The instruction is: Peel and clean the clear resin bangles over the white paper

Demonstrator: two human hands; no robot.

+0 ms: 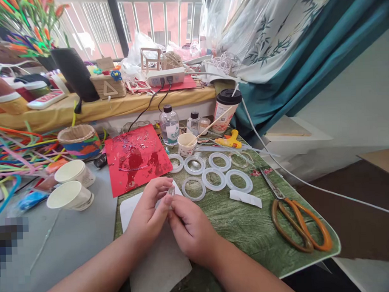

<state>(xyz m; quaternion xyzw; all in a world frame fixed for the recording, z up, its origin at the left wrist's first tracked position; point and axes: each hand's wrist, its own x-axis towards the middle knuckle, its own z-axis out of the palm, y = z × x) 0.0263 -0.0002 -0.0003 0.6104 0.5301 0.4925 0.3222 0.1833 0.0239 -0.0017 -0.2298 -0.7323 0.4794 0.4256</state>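
My left hand [150, 211] and my right hand [193, 231] meet over a white sheet of paper [160, 270]. Between their fingertips is a small clear piece [172, 190], mostly hidden by the fingers, so its exact kind is unclear. Both hands are closed around it, thumbs close together. Just beyond them lie several translucent ring-shaped silicone moulds, among them a ring mould [194, 188] near my right hand and another mould [214, 179] behind it. A red sheet [136, 165] with shiny, wet-looking patches lies beyond my left hand.
Large scissors [299, 225] with orange handles lie at right, near a white strip [245, 198]. Behind the moulds stand a paper cup with a stick [187, 145], a labelled bottle [169, 127], a lidded coffee cup [225, 111] and a yellow glue gun [230, 140]. Two paper cups [68, 195] stand left.
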